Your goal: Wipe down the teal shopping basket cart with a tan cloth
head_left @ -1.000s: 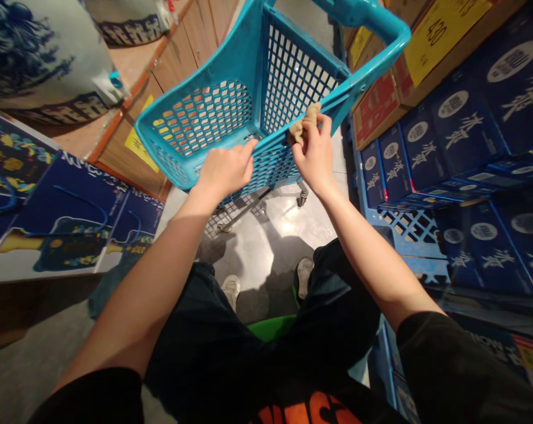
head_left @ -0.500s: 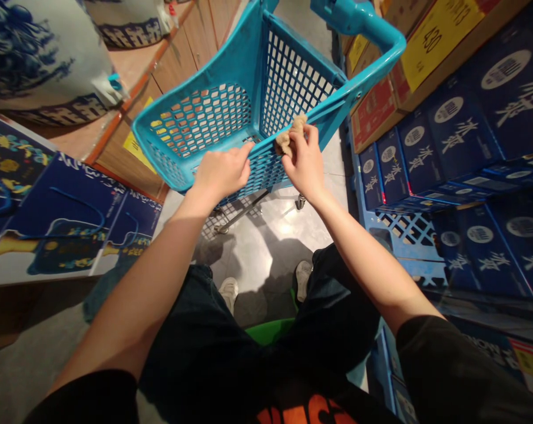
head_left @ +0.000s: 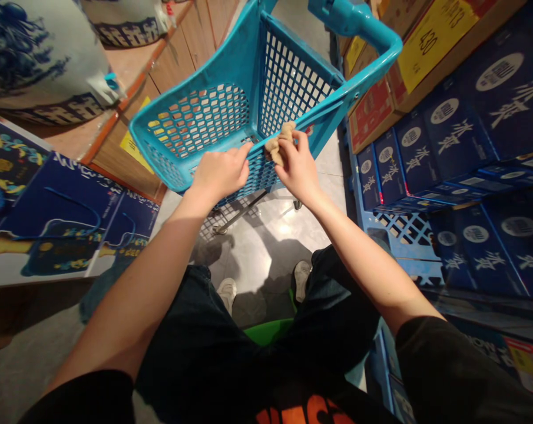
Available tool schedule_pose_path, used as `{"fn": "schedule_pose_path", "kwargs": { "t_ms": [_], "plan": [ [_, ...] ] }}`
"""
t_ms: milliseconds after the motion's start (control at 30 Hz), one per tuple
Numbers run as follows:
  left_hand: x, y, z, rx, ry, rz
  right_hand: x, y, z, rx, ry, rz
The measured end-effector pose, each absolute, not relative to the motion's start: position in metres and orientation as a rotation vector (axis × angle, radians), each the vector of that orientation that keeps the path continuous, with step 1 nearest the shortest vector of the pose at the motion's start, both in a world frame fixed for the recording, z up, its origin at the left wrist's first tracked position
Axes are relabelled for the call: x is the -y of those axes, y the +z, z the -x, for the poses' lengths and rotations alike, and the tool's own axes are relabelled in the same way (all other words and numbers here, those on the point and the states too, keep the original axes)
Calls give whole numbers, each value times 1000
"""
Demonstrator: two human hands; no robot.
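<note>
Here, round white ceramic jars painted in blue [head_left: 40,53]: 2, standing on a pale-brown wooden cabinet [head_left: 173,65] left of the blue plastic shopping cart with perforated sides [head_left: 248,70].
Dark-blue printed bags with cord handles [head_left: 72,200]: in a row left of the cart, nearer the person than the jars.
Left hand [head_left: 222,174]: fingers curled narrow, holding the cart's near rim.
Crumpled tan fabric cloth [head_left: 274,151]: on the cart's near rim, just right of the left hand.
Right hand [head_left: 298,171]: fingers bent narrow around the cloth, holding it against the cart's near rim.
Yellow paper sign reading 430 [head_left: 431,44]: right of the cart's handle.
Dark-blue cardboard boxes with white lettering [head_left: 445,135]: stacked right of the cart, above a light-blue plastic pallet [head_left: 378,227].
</note>
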State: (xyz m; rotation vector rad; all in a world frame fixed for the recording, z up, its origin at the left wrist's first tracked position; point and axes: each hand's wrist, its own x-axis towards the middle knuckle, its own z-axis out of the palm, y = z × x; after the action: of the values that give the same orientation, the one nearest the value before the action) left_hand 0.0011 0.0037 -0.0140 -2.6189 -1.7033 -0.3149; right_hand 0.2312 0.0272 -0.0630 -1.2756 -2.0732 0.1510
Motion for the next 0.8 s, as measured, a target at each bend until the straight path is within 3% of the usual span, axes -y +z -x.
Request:
{"fn": "schedule_pose_path", "kwargs": {
  "t_ms": [300, 567, 800],
  "plan": [
    [-4, -14, -1, 1679, -292, 2615, -49, -62, -258, 1974, 91, 1318],
    [-4, -15, 2, 1666, -306, 2617, -24, -66, -226, 2160, 98, 1259],
    [-3, -12, -1, 1715, -265, 2633, -51, -65, -262, 1927, 36, 1373]
  ]
}}
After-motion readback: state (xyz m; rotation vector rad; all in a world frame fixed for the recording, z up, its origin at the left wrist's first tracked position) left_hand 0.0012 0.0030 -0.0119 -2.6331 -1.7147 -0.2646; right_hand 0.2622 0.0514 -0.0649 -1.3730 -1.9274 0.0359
